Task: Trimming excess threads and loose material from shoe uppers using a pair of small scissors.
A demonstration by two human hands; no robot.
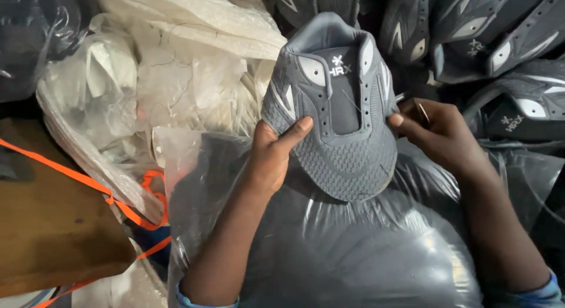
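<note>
Gripping a grey knit shoe upper with pale side panels and no sole (336,113), the left hand (272,155) clamps its left edge, thumb laid across the mesh toe area, fingers hidden behind. Right hand (438,134) sits at the upper's right edge, fingertips touching the rim by the lace holes; a small dark object seems pinched in it, too blurred to tell what, so how it is curled can't be read for sure. Upper is held toe down, tongue facing the camera, above a big clear plastic bag stuffed with dark material (353,249). Pile of matching grey uppers (500,55) behind at top right. Clear bags of white pieces (153,78) at left, orange strap (88,184) over a brown board (53,237).
</note>
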